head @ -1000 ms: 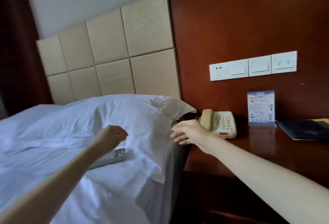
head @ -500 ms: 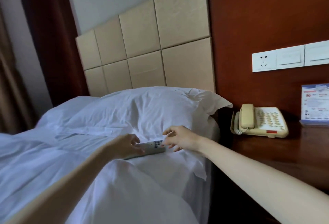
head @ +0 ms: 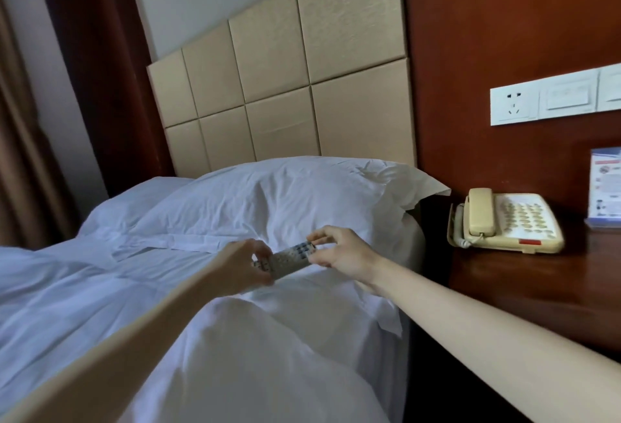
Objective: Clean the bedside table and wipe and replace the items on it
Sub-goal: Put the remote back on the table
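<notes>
The remote control (head: pixel 292 256) is being held over the bed (head: pixel 151 288), just in front of the pillow (head: pixel 268 197), and it is being gripped at both ends. Its near end is being enclosed by the curled fingers of the left hand (head: pixel 240 266), while its far end is being pinched between thumb and fingertips by the right hand (head: pixel 342 253). A second ago only the left grip was being applied, with the remote lying on the sheet and the right hand being held out by the pillow corner, near the telephone (head: pixel 507 221). The right hand is since being brought across, and the remote appears to be being raised just clear of the sheet, though the underside is being hidden by the hands. This is being read as the item being taken up for wiping or for its return; no cloth is being shown. The bench (head: pixel 537 285) is lying well apart to the right, with the telephone and a sign card (head: pixel 606 187) being carried on it, so the replacing is judged as not yet being done
</notes>
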